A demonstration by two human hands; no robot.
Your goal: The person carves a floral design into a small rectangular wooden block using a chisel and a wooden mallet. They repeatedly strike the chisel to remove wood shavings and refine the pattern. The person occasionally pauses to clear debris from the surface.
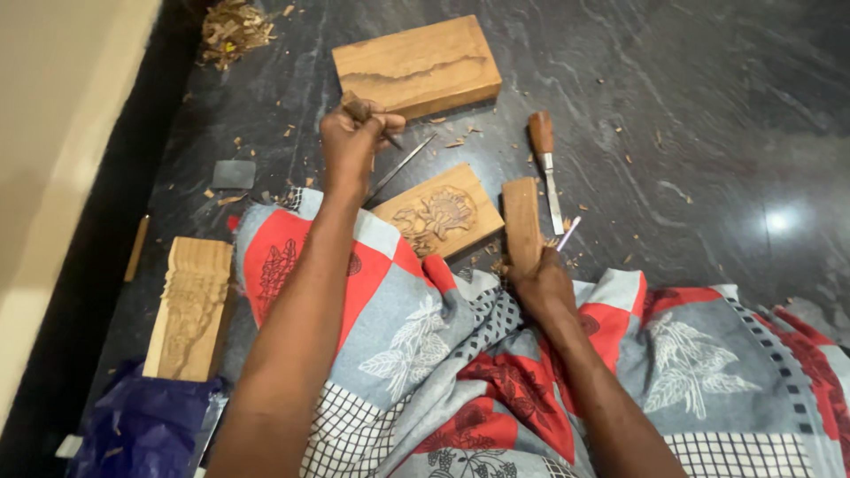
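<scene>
My left hand [354, 142] is closed around the wooden handle of a thin metal chisel [398, 166], whose blade slants down toward a small wooden block with a carved flower [440, 212]. My right hand [542, 285] grips a flat wooden mallet stick [521, 221], held upright just right of the carved block. The block rests on the dark stone floor [673, 97] against my lap, which is covered by a red, grey and white patterned cloth [443, 372].
A larger plain wooden block [416, 66] lies beyond the hands. A second chisel with a wooden handle [546, 168] lies to the right. A carved wooden piece [190, 305] and blue plastic [142, 425] sit at the left. Wood shavings [232, 31] are scattered about.
</scene>
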